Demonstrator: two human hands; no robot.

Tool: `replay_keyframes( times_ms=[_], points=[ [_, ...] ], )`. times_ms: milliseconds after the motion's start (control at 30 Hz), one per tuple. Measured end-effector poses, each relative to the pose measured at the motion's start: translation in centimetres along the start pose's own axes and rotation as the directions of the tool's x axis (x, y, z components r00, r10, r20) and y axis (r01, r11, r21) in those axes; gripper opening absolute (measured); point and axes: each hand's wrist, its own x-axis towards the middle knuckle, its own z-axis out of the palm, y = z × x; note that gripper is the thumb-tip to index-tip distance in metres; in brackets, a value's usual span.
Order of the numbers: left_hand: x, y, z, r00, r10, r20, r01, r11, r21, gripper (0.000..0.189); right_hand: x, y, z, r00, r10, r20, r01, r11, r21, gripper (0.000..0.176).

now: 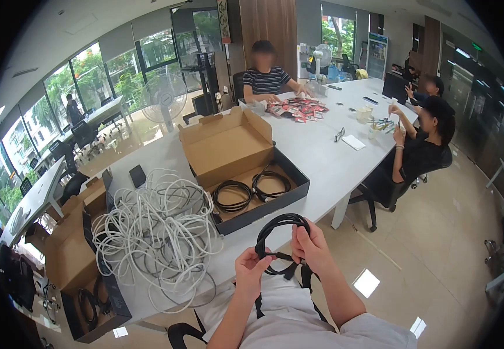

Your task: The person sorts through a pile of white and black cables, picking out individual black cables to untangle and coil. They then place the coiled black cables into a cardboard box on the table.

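A coiled black cable (281,222) is held up between my two hands, above my lap near the table's edge. My left hand (251,269) grips the coil's lower left side with thumb and fingers. Closed on its right side is my right hand (312,244). A connector end of the cable hangs near the bottom of the loop. Just beyond, an open cardboard box (301,185) holds two black cable coils, one at the left (232,196) and one at the right (271,185). Left of the box lies a large tangle of white cables (159,227).
Another open box (118,311) with black cables stands at the lower left. A dark phone-like object (138,175) lies behind the white tangle. Across the table (316,136), a person sits by red packets (298,109); other people sit at the right near glasses (339,135).
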Motion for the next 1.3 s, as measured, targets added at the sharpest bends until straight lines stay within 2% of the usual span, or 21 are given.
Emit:
replay_keyframes(
  times_ms=[300,400,500,600,700,733,867,967,1067,1167,1300],
  points=[
    [-0.3,-0.2,0.2,0.995,0.076,-0.069,-0.077,0.997,-0.02,0.016,0.2,2.1,0.3,0.963,-0.229,-0.14,0.189,0.949,-0.252,0.028],
    [-0.3,-0.4,0.0,0.994,0.087,-0.064,-0.085,0.996,0.027,0.011,0.3,2.1,0.5,0.967,-0.202,-0.154,0.169,0.964,-0.205,0.028],
    [-0.4,-0.1,0.1,0.996,0.049,-0.075,-0.05,0.999,-0.01,0.011,0.4,1.9,0.6,0.979,-0.15,-0.136,0.133,0.983,-0.125,0.027],
    [-0.4,-0.2,0.0,0.998,0.024,-0.06,-0.027,0.998,-0.055,0.014,0.3,2.0,0.7,0.97,-0.194,-0.148,0.162,0.965,-0.208,0.026],
    [-0.2,0.0,0.3,0.998,0.026,-0.057,-0.025,0.999,0.026,0.017,0.2,2.3,0.9,0.939,-0.301,-0.166,0.237,0.917,-0.319,0.025],
    [-0.1,-0.1,0.2,0.998,0.037,-0.045,-0.034,0.997,0.076,0.016,0.1,2.3,0.9,0.939,-0.29,-0.185,0.221,0.921,-0.321,0.025],
    [-0.2,0.4,0.3,0.999,-0.033,-0.024,0.036,0.99,0.137,0.015,0.2,2.2,0.6,0.912,-0.377,-0.16,0.268,0.844,-0.465,0.026],
    [0.3,-0.4,-0.7,0.989,-0.143,-0.018,0.138,0.904,0.405,0.018,0.1,2.0,0.3,0.919,-0.384,-0.09,0.25,0.745,-0.618,0.027],
    [0.7,-1.5,-1.6,0.994,-0.107,0.014,0.09,0.889,0.449,0.019,-0.2,1.7,0.5,0.914,-0.405,0.022,0.302,0.643,-0.704,0.018],
    [0.6,-1.5,-1.7,0.998,-0.057,0.009,0.051,0.95,0.308,0.019,-0.2,2.5,0.4,0.877,-0.474,0.084,0.387,0.59,-0.709,0.03],
    [-0.1,-0.9,-0.4,0.99,0.131,-0.059,-0.117,0.974,0.194,0.018,-0.1,2.7,0.6,0.885,-0.465,-0.003,0.383,0.734,-0.56,0.03]
  ],
)
